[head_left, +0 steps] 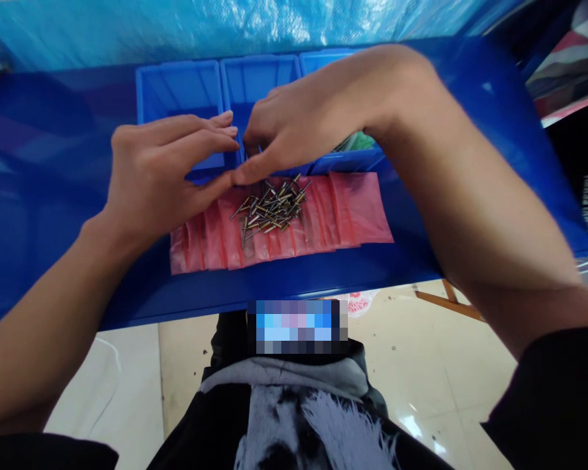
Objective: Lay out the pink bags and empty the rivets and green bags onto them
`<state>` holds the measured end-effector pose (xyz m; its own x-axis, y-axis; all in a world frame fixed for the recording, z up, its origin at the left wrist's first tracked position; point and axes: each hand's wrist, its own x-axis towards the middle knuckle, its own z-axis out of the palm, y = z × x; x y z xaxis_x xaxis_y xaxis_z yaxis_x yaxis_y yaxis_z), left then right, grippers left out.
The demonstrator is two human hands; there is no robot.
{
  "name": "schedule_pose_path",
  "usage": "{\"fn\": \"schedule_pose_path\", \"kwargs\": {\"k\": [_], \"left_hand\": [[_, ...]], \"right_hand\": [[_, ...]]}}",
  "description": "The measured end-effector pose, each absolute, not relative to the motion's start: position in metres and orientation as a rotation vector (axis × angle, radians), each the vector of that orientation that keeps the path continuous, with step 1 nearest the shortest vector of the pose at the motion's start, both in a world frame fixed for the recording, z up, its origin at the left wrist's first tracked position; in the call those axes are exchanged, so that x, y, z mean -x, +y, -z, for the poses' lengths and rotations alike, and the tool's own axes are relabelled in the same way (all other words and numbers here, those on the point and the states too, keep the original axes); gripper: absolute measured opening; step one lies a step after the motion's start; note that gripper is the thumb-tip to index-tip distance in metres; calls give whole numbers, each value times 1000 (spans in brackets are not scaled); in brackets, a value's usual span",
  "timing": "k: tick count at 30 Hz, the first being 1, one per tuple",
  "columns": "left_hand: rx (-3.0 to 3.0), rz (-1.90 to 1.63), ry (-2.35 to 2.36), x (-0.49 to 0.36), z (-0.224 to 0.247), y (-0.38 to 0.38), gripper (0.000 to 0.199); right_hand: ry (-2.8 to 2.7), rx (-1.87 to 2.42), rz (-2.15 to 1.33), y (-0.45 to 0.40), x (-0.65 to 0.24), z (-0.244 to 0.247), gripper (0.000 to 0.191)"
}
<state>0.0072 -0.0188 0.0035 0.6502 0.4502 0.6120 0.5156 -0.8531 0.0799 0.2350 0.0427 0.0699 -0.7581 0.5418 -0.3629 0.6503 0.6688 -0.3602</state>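
Note:
A row of overlapping pink plastic bags [362, 209] lies on the blue table near its front edge. On the bags rests a loose pile of small metal rivets [277, 205]. My left hand [161, 163] is over the left end of the bags, fingers apart and reaching right, with nothing seen in it. Its thumb tip meets the thumb of my right hand [298, 127], just above the pile. The right hand bends down at the front of the middle blue bin [262, 72], its fingers curled; whatever they may hold is hidden.
Beside the middle bin stand a left blue bin [179, 85] and a right blue bin [323, 60], which holds something green and is partly covered by my right arm. Blue sheeting [176, 29] hangs behind the table [215, 294].

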Motion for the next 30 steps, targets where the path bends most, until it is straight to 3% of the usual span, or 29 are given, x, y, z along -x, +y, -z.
{"fn": "schedule_pose_path", "kwargs": {"k": [4, 10, 17, 24, 30], "left_hand": [[2769, 990, -860, -5, -1, -17, 35], [2773, 964, -959, -5, 1, -15, 45], [2735, 1001, -1137, -10, -2, -25, 65], [2625, 1052, -940, -12, 2, -17, 57], [2583, 1048, -894, -10, 2, -14, 51]], "right_hand": [[2630, -919, 428, 44, -236, -71, 48], [2788, -890, 726, 51, -252, -81, 20], [2927, -879, 780, 44, -261, -97, 6], [2978, -605, 699, 16, -246, -110, 7], [2909, -681, 591, 9, -238, -99, 14]]}}
